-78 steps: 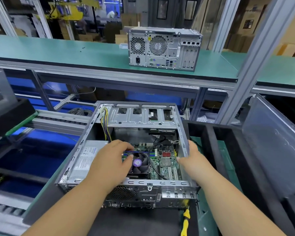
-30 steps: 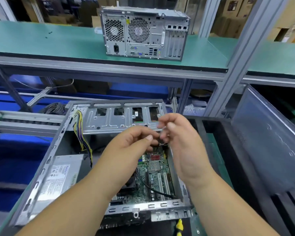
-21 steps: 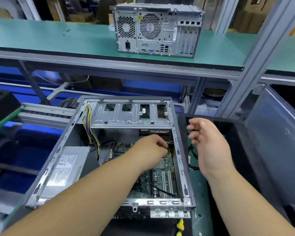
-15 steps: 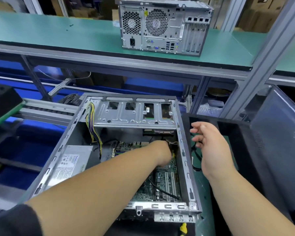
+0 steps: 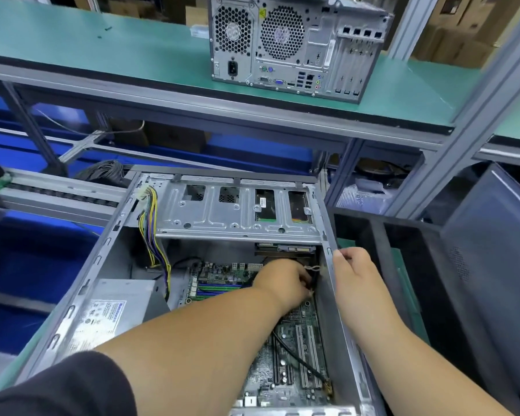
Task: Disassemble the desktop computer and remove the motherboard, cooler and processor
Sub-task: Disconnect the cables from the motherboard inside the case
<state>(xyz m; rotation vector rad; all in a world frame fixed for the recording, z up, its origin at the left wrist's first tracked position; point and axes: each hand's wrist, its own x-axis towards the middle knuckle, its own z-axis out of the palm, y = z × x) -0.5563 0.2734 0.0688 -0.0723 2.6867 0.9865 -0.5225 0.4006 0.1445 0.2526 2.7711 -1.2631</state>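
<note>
Motherboard point(image 5: 294, 364), the green circuit board with its long slots, lies flat on the floor of the open grey steel desktop case point(image 5: 108, 265) in front of me. Its long axis runs from the near edge of the case toward the far drive cage point(image 5: 237, 211), a stamped silver plate spanning the far end.

From the head view, my left hand point(image 5: 285, 283) is reached deep into the far right corner of the case, just under that cage. The fingers are curled down around something small and dark there, which I take to be a cable plug on the board's far edge; the hand hides it, so I cannot say exactly what I am pinching. My right hand point(image 5: 354, 274) sits on the right wall of the case, fingers bent over the rim and gripping it.

A black cable point(image 5: 300, 358) snakes across the near half of the board, touching it. The yellow and black wire bundle point(image 5: 150, 232) hangs from the far left, beside the grey power supply box point(image 5: 108, 313) on the left.

What matters next, I judge: the board lies below and nearer to me than my left fingertips, so the left hand is the one closer to any connector. The right only steadies the case.

A second grey tower computer point(image 5: 294, 46) stands on the green shelf point(image 5: 102, 52) beyond.
</note>
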